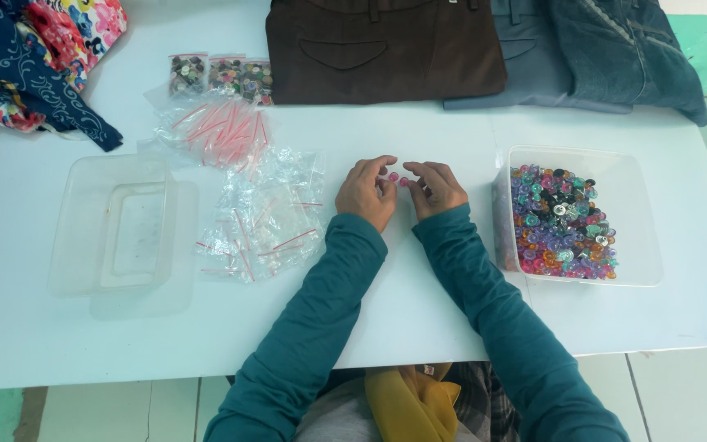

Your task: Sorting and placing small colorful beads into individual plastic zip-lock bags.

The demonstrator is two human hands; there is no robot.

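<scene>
Left hand: my left hand [366,194] rests on the white table [419,311], knuckles up, fingers curled in narrow, tips pinching at a small pink button [393,177].
Right hand: my right hand [437,188] sits just beside it, fingers bent the same way, tips closing on another pink button [404,182]; how firm the pinch is, I cannot tell.
Arms: both teal sleeves [321,327] run up from the table's near edge and angle inward, so the hands nearly meet at mid-table.
Buttons: the two pink ones lie between my fingertips, touching or almost touching each other.
Right side: a clear tub of mixed coloured buttons [562,221] stands near my right wrist, apart from it.
Left side: a heap of small clear zip bags [267,217] with red strips lies near my left hand; beyond it an empty clear container [116,233].
Far edge: filled little bags of buttons [222,76], a brown garment [386,49], grey-blue trousers [583,53], patterned cloth [34,57] in the corner.
In the way: nothing lies between my hands and the tub.
</scene>
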